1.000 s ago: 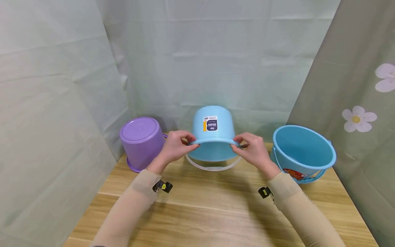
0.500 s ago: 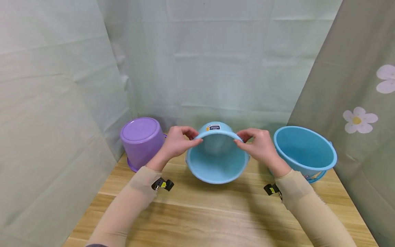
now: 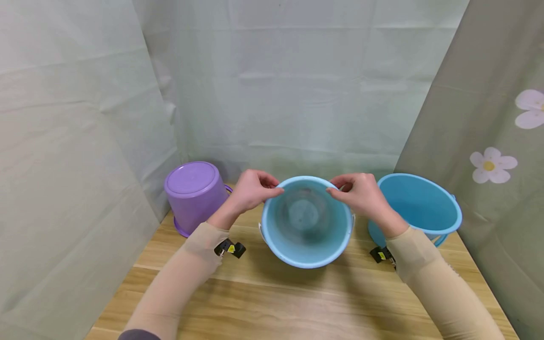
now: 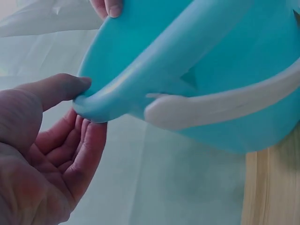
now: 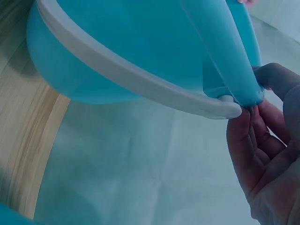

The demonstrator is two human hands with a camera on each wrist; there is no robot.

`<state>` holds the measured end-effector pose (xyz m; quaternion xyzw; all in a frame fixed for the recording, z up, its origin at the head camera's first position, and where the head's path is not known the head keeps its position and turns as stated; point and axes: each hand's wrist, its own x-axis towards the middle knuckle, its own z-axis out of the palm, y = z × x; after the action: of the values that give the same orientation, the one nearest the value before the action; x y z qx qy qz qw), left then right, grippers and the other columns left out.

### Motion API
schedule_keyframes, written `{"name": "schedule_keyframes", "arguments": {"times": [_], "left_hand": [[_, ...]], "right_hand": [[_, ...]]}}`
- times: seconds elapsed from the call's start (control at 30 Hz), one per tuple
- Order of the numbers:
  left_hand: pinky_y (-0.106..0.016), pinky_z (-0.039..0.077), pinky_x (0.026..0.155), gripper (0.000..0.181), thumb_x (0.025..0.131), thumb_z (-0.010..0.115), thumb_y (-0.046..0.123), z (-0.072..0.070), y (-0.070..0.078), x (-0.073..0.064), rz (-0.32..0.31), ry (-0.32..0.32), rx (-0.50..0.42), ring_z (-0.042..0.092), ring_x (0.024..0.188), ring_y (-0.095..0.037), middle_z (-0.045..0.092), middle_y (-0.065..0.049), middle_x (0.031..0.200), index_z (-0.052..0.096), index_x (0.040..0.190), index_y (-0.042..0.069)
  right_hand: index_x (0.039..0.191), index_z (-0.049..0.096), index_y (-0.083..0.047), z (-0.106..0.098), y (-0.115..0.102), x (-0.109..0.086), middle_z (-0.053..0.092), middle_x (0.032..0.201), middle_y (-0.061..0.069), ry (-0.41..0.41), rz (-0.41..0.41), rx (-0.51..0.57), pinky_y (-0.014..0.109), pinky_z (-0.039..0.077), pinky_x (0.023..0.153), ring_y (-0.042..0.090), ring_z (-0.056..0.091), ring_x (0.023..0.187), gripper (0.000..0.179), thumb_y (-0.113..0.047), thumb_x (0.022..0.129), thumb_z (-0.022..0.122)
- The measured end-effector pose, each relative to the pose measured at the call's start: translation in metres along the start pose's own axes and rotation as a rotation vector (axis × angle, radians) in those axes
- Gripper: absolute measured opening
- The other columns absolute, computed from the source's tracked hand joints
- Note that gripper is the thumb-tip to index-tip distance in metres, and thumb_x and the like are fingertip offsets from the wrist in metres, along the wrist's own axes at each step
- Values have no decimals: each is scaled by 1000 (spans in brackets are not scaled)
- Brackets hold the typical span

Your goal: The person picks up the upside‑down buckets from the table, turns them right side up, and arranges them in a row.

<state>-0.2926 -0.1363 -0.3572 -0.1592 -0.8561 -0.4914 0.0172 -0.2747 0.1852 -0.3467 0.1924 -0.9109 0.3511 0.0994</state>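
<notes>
A light blue bucket (image 3: 306,255) is in the middle of the head view, its mouth tilted up toward me so the inside shows. My left hand (image 3: 255,191) pinches the rim at the far left, thumb inside and fingers beneath the lip in the left wrist view. On the far right of the rim my right hand (image 3: 361,193) pinches it the same way. The bucket's white handle (image 4: 211,108) hangs along its outer wall, hinged just below the lip; the right hand's fingertips lie close to the handle's end (image 5: 225,108).
An upside-down purple bucket (image 3: 193,198) stands on the wooden table (image 3: 272,302) at the left. To the right, partly behind my right forearm, is an upright darker blue bucket (image 3: 416,203). Pale cloth (image 3: 276,94) hangs behind and at the left; a flowered curtain (image 3: 450,137) hangs at the right.
The light blue bucket has turned from nearly upside down, label showing, to mouth toward me, and has come slightly nearer. Both hands have kept their pinch on the rim.
</notes>
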Motion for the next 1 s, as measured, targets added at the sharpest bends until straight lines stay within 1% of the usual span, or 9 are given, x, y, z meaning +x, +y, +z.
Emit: {"name": "schedule_keyframes", "arguments": {"times": [0.1, 0.27, 0.37, 0.47, 0.57, 0.67, 0.87, 1.0], "left_hand": [[-40, 65, 66, 23, 87, 89, 18, 2, 1, 5, -56, -44, -46, 72, 74, -20, 76, -9, 90, 81, 101, 3], [-37, 66, 70, 30, 85, 90, 14, 0, 5, 17, -171, -129, -122, 73, 80, -22, 76, -13, 100, 79, 109, 0], [-36, 65, 76, 35, 84, 90, 11, 0, 5, 25, -214, -173, -159, 74, 88, -23, 76, -14, 107, 78, 116, -1], [-36, 65, 82, 40, 84, 91, 10, 2, 3, 34, -236, -192, -181, 74, 96, -25, 75, -13, 113, 77, 120, 0], [-36, 64, 85, 41, 84, 90, 11, 7, 1, 42, -243, -187, -190, 74, 100, -26, 75, -12, 117, 78, 122, 2], [-36, 64, 86, 39, 86, 90, 15, 14, -2, 51, -253, -161, -187, 75, 101, -26, 75, -10, 119, 79, 121, 5], [-34, 62, 90, 34, 87, 89, 14, 25, -6, 62, -291, -73, -222, 75, 103, -26, 74, -9, 124, 81, 119, 6], [-32, 61, 87, 33, 87, 89, 13, 29, -9, 67, -317, -24, -246, 73, 100, -25, 75, -10, 124, 81, 119, 6]], "right_hand": [[110, 83, -10, -2, 4, 3, 78, 91, 2, -22, 33, -5, 33, 59, 67, 17, 72, 79, 23, -28, 95, 83], [113, 83, -9, -4, 12, 10, 79, 95, 3, -55, 85, -11, 35, 60, 73, 19, 73, 84, 27, -31, 96, 82], [114, 82, -7, -5, 19, 15, 80, 100, 5, -73, 122, -3, 37, 61, 76, 22, 74, 89, 31, -33, 97, 81], [115, 82, -7, -5, 27, 19, 80, 105, 7, -78, 167, -2, 40, 62, 79, 24, 73, 94, 36, -39, 98, 80], [115, 82, -7, -7, 35, 23, 79, 108, 9, -74, 213, -1, 43, 62, 82, 26, 72, 98, 41, -44, 97, 79], [117, 82, -7, -7, 42, 26, 79, 110, 11, -69, 236, -2, 44, 62, 84, 28, 71, 101, 45, -47, 98, 78], [117, 82, -6, -5, 52, 31, 79, 109, 11, -26, 248, 2, 41, 61, 80, 28, 70, 99, 48, -50, 98, 77], [119, 81, -5, 0, 58, 31, 79, 111, 13, -1, 253, 17, 41, 61, 80, 29, 71, 99, 51, -52, 98, 77]]}}
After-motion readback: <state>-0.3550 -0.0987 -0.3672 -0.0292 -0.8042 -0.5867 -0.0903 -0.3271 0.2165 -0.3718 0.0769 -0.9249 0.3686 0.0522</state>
